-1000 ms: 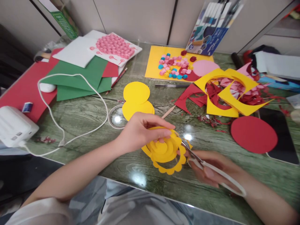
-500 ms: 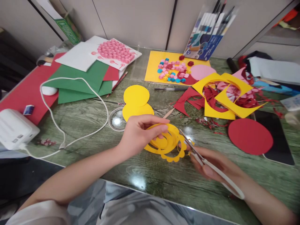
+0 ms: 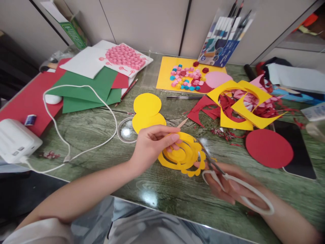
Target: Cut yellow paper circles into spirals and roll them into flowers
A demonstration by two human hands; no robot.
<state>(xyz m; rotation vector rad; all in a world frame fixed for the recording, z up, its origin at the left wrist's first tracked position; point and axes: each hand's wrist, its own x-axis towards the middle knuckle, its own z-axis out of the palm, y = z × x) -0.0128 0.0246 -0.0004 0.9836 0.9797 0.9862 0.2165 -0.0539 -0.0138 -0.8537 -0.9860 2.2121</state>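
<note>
My left hand pinches a yellow paper spiral between thumb and fingers, above the near part of the table. Scallops run along the spiral's outer strip on the right. My right hand is closed round the white handles of a pair of scissors. The blades point up and left, at the scalloped edge of the paper. Behind my left hand lie two yellow paper circles, one overlapping the other. A pencil tip pokes out just beyond my left fingers.
Yellow paper offcuts and red scraps lie to the right, near a red paper circle on a black phone. A white cable loops at left beside a charger. Paper balls sit on a yellow sheet.
The scissors have opened wider, their handles spreading apart in my right hand. The scalloped strip has shifted slightly up and right. My left hand keeps its pinch.
</note>
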